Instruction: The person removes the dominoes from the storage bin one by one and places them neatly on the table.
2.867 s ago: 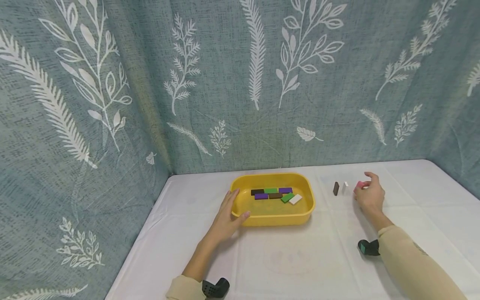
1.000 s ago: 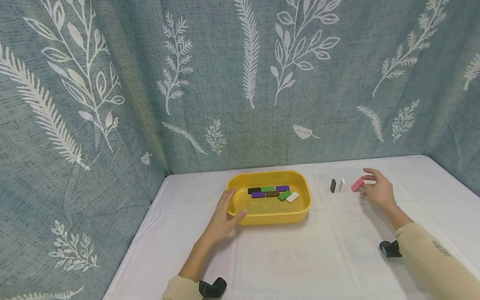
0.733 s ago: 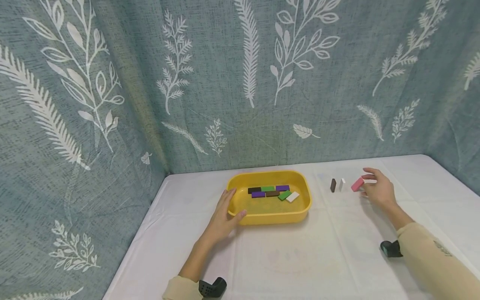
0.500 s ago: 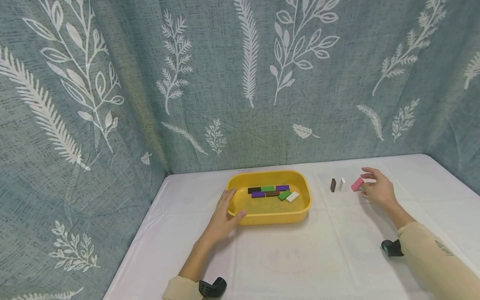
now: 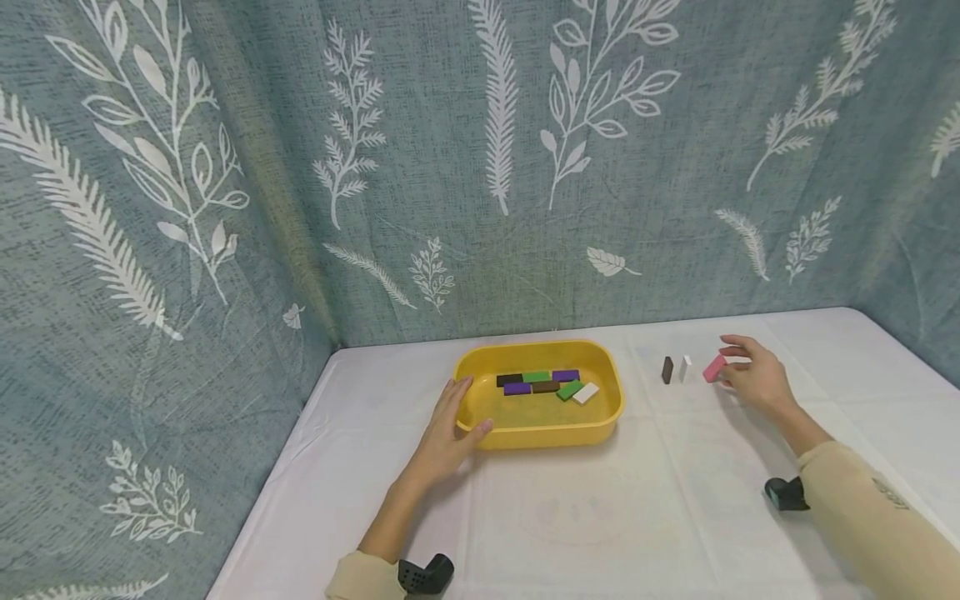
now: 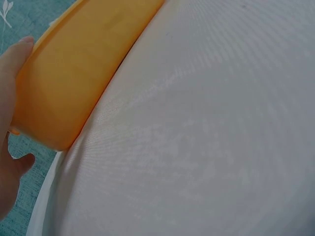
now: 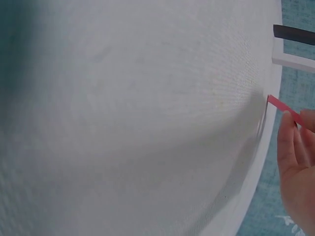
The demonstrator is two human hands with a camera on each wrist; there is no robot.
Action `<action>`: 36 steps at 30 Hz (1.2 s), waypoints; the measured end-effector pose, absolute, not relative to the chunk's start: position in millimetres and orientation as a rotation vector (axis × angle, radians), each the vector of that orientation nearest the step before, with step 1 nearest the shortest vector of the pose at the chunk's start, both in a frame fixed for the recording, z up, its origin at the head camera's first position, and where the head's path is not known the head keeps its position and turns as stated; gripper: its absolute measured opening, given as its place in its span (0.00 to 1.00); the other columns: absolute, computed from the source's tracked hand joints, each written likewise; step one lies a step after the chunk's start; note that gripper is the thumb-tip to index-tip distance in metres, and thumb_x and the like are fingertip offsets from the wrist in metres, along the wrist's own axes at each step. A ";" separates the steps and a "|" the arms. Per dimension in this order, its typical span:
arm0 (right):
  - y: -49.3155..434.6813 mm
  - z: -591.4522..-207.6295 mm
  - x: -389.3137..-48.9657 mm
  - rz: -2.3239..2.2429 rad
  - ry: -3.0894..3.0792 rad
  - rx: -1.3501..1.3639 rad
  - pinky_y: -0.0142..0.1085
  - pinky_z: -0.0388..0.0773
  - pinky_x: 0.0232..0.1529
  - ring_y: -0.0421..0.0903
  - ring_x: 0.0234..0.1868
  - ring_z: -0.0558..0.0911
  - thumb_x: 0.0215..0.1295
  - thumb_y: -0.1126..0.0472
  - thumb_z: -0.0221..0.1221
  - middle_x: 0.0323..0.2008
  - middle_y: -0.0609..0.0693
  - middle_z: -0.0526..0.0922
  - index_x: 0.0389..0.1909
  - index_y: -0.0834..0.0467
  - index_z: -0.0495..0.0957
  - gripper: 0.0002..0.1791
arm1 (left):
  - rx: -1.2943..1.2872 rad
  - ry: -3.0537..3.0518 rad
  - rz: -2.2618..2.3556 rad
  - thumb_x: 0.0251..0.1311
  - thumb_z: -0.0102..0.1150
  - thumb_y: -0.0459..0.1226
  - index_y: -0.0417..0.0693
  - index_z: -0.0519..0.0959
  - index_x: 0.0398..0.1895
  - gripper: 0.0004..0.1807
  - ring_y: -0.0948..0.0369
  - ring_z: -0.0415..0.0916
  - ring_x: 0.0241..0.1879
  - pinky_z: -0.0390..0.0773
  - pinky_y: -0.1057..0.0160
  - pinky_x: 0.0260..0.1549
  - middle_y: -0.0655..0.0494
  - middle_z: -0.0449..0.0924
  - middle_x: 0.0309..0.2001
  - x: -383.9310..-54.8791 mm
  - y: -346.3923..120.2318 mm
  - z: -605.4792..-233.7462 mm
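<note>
In the head view, my left hand [image 5: 442, 433] rests at the near left corner of a yellow tray [image 5: 551, 437]. Its fingers lie fairly straight along the left rim, the thumb over the near rim. The right hand [image 5: 757, 379] pinches a pink domino [image 5: 715, 368] between thumb and fingers; the domino leans at a slant, its lower end near the cloth. Just left of it, a white domino [image 5: 686, 368] and a dark brown domino [image 5: 667, 370] stand upright. The right wrist view shows the pink domino [image 7: 284, 108] in the fingertips, apart from the white one [image 7: 295, 62].
Inside the tray lie several flat dominoes: black [image 5: 509, 381], green [image 5: 536, 377], purple [image 5: 517, 389], brown [image 5: 546, 387] and white [image 5: 586, 393] among them. A white cloth [image 5: 600, 517] covers the table. Behind it hangs a blue-green curtain [image 5: 450, 167] with leaf prints.
The right hand has shifted right and turned, so the pink domino shows more fully and slants. In the last second it barely moves. The left hand stays at the tray.
</note>
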State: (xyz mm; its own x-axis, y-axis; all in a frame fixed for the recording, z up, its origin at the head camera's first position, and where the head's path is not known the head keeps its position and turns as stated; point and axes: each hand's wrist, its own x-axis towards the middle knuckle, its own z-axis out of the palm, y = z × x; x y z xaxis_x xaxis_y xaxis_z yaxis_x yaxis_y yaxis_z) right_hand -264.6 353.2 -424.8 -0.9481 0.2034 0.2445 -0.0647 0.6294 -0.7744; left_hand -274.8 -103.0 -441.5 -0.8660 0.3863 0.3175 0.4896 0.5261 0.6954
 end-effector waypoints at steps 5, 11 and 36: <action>353.8 -427.7 -264.3 1.188 -2.548 -0.098 0.32 0.81 0.31 0.68 0.47 0.78 0.60 0.77 0.53 0.51 0.75 0.72 0.62 0.75 0.62 0.27 | -0.763 -2.635 -1.269 0.63 0.56 0.50 0.44 0.53 0.74 0.40 0.47 0.37 0.73 0.45 0.39 0.64 0.44 0.51 0.73 -273.3 -102.9 -440.3; 354.3 -429.2 -262.9 1.165 -2.543 -0.069 0.26 0.78 0.28 0.68 0.46 0.78 0.60 0.77 0.54 0.51 0.74 0.73 0.61 0.74 0.63 0.26 | -0.766 -2.639 -1.276 0.64 0.56 0.50 0.44 0.53 0.74 0.40 0.47 0.37 0.73 0.45 0.38 0.64 0.45 0.50 0.73 -273.0 -102.8 -440.1; 352.6 -429.7 -266.0 1.177 -2.530 0.063 0.21 0.74 0.31 0.69 0.49 0.76 0.60 0.77 0.53 0.48 0.73 0.74 0.61 0.72 0.64 0.26 | -0.763 -2.634 -1.275 0.64 0.56 0.49 0.45 0.52 0.74 0.40 0.47 0.37 0.73 0.45 0.38 0.64 0.45 0.50 0.73 -271.5 -105.6 -439.7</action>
